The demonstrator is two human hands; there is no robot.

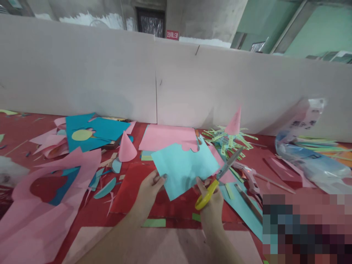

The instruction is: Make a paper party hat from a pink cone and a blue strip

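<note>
My left hand [150,190] pinches the lower left corner of a light blue paper sheet [184,167] and holds it up over the red table [16,128]. In my right hand [211,205] are yellow-handled scissors [217,178], fingers through the handles. Their blades point up and right, just past the sheet's right edge. The sheet's top edge has a scalloped cut.
Pink paper sheets [167,137], blue sheets [93,132], two pink paper cones [126,148] [234,123], green paper strips [228,141] and scraps cover the table. A glue gun [249,176] and a plastic bag [310,157] lie to the right. A cardboard wall [154,80] stands behind.
</note>
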